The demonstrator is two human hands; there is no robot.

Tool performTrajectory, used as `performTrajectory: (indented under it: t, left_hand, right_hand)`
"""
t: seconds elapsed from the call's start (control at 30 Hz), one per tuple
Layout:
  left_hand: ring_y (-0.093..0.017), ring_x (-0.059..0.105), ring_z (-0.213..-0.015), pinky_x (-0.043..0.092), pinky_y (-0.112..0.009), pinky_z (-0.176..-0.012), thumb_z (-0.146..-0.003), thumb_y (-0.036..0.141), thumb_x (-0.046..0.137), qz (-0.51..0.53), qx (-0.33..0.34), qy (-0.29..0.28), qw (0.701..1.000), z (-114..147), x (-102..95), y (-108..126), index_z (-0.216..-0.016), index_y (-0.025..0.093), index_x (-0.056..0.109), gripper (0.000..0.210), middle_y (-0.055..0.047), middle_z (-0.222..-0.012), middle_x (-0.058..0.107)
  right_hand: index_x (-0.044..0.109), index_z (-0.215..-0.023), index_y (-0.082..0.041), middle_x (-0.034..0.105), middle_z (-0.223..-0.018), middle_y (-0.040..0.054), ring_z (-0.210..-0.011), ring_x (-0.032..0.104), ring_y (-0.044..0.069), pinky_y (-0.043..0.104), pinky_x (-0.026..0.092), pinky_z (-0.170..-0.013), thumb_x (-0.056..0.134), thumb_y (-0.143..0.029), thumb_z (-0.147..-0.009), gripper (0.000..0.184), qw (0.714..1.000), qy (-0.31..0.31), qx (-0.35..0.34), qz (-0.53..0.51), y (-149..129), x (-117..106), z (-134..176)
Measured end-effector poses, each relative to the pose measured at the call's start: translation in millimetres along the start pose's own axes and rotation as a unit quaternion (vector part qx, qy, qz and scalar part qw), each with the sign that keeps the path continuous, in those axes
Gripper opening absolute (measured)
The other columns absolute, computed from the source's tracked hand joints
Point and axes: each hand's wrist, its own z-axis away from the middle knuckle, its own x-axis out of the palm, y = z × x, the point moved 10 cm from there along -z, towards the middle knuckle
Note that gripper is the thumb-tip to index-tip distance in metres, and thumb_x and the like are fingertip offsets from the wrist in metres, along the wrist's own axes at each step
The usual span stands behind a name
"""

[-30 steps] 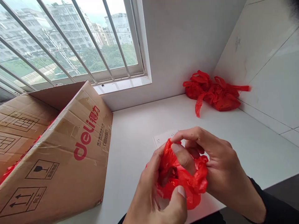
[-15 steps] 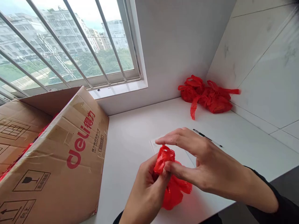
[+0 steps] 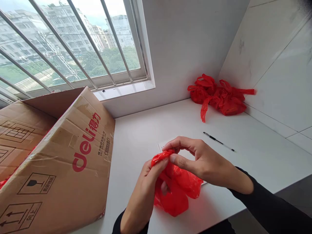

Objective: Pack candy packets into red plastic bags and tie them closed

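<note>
A thin red plastic bag point(image 3: 174, 198) hangs crumpled between my two hands, over the front part of the white table. My left hand point(image 3: 148, 178) grips its gathered top, with the thumb lying along the upper edge and a fingertip showing below through the folds. From the right, my right hand point(image 3: 195, 156) pinches the same gathered edge between thumb and fingers. Behind the hands lies a white sheet or card point(image 3: 160, 146), mostly covered by the bag and fingers.
On the left stands an open deli cardboard box point(image 3: 90, 162) with red material inside. More red plastic bags point(image 3: 219, 97) are heaped in the back right corner of the table point(image 3: 136, 136). A black pen point(image 3: 218, 140) lies right of the card. A barred window point(image 3: 97, 48) is behind.
My right fingers have closed from a spread position onto the bag's top edge. The bag's bunched top is now drawn out sideways, and its body hangs looser and wider.
</note>
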Motion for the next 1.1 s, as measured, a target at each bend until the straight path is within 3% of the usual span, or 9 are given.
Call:
performTrajectory:
  t: [0.17, 0.37, 0.47, 0.6, 0.73, 0.8, 0.87, 0.97, 1.1]
  left_hand:
    - [-0.010, 0.033, -0.051, 0.022, -0.024, -0.045, -0.081, 0.055, 0.076, -0.105, -0.045, -0.077, 0.990, 1.6, 13.6, -6.4, -0.064, 0.019, 0.053, 0.046, 0.003, -0.058, 0.039]
    - [-0.009, 0.035, -0.045, 0.032, -0.022, -0.044, -0.092, 0.057, 0.062, -0.045, -0.079, -0.060, 0.994, -5.5, 7.0, -18.2, -0.072, 0.020, 0.056, 0.043, 0.003, -0.057, 0.047]
    - [-0.012, 0.048, -0.053, 0.042, -0.022, -0.054, -0.097, 0.052, 0.059, 0.021, -0.083, -0.035, 0.996, -10.3, -0.4, -19.8, -0.081, 0.022, 0.060, 0.034, 0.001, -0.059, 0.055]
    - [-0.013, 0.057, -0.076, 0.049, -0.023, -0.073, -0.096, 0.043, 0.064, 0.037, -0.066, -0.041, 0.996, -11.6, -4.6, -14.5, -0.090, 0.021, 0.065, 0.022, -0.001, -0.084, 0.063]
    - [-0.012, 0.053, -0.072, 0.044, -0.022, -0.069, -0.089, 0.033, 0.074, -0.026, -0.061, -0.062, 0.996, -7.1, -7.9, -13.5, -0.086, 0.021, 0.057, 0.020, 0.002, -0.079, 0.057]
    - [-0.012, 0.052, -0.071, 0.042, -0.021, -0.066, -0.086, 0.032, 0.076, -0.059, -0.056, -0.073, 0.994, -4.6, -9.2, -12.4, -0.086, 0.022, 0.055, 0.023, 0.002, -0.078, 0.057]
    - [-0.012, 0.051, -0.069, 0.041, -0.022, -0.064, -0.085, 0.031, 0.077, -0.092, -0.040, -0.092, 0.991, -2.0, -8.2, -8.5, -0.087, 0.022, 0.057, 0.022, 0.002, -0.078, 0.059]
    - [-0.013, 0.053, -0.068, 0.043, -0.023, -0.065, -0.085, 0.029, 0.074, -0.152, 0.002, -0.076, 0.985, 0.5, -12.7, 2.4, -0.088, 0.022, 0.063, 0.013, 0.001, -0.077, 0.063]
    - [-0.015, 0.060, -0.072, 0.045, -0.023, -0.065, -0.080, 0.018, 0.072, -0.259, 0.124, 0.039, 0.957, 4.4, -30.5, 25.6, -0.086, 0.023, 0.069, 0.009, -0.001, -0.082, 0.068]
  right_hand:
    - [0.070, -0.098, -0.023, 0.068, -0.092, -0.0026, -0.089, 0.061, 0.014, 0.028, 0.050, -0.086, 0.076, -0.028, -0.094, 0.008, 0.996, 0.004, 0.021, -0.089, 14.5, 1.3, -3.3]
    - [0.069, -0.101, -0.022, 0.068, -0.093, 0.0001, -0.087, 0.063, 0.016, 0.029, 0.052, -0.081, 0.073, -0.040, -0.097, 0.019, 0.977, 0.023, 0.084, -0.193, 31.9, -0.1, 1.3]
    - [0.068, -0.098, -0.023, 0.068, -0.088, -0.0002, -0.086, 0.063, 0.017, 0.032, 0.052, -0.083, 0.072, -0.038, -0.097, 0.015, 0.983, 0.042, 0.071, -0.166, 25.7, -1.3, 9.8]
    - [0.070, -0.095, -0.026, 0.067, -0.092, -0.0011, -0.091, 0.062, 0.018, 0.034, 0.051, -0.090, 0.074, -0.023, -0.092, 0.006, 0.999, -0.003, -0.018, -0.032, 7.5, 13.5, 19.4]
    - [0.060, -0.128, -0.027, 0.061, -0.126, 0.0037, -0.122, 0.053, 0.022, 0.037, 0.044, -0.108, 0.081, -0.017, -0.080, 0.054, 0.985, 0.027, -0.133, 0.102, -0.3, 15.1, 22.3]
    - [0.043, -0.148, -0.027, 0.049, -0.145, 0.0068, -0.140, 0.039, 0.025, 0.040, 0.037, -0.117, 0.083, -0.016, -0.074, 0.085, 0.983, 0.015, -0.135, 0.125, 9.0, 18.2, 18.5]
    - [0.030, -0.156, -0.028, 0.046, -0.151, 0.0073, -0.141, 0.040, 0.025, 0.040, 0.037, -0.118, 0.082, -0.015, -0.075, 0.097, 0.987, -0.045, -0.106, 0.108, 23.0, 28.3, 13.6]
    - [0.036, -0.154, -0.027, 0.057, -0.141, 0.0063, -0.123, 0.058, 0.023, 0.041, 0.043, -0.114, 0.077, -0.018, -0.081, 0.084, 0.993, -0.084, -0.046, 0.064, 38.6, 33.5, 9.6]
    - [0.054, -0.141, -0.026, 0.069, -0.118, 0.0025, -0.099, 0.067, 0.020, 0.037, 0.054, -0.094, 0.074, -0.023, -0.088, 0.057, 0.997, -0.069, 0.033, 0.018, 49.0, 29.3, 9.2]
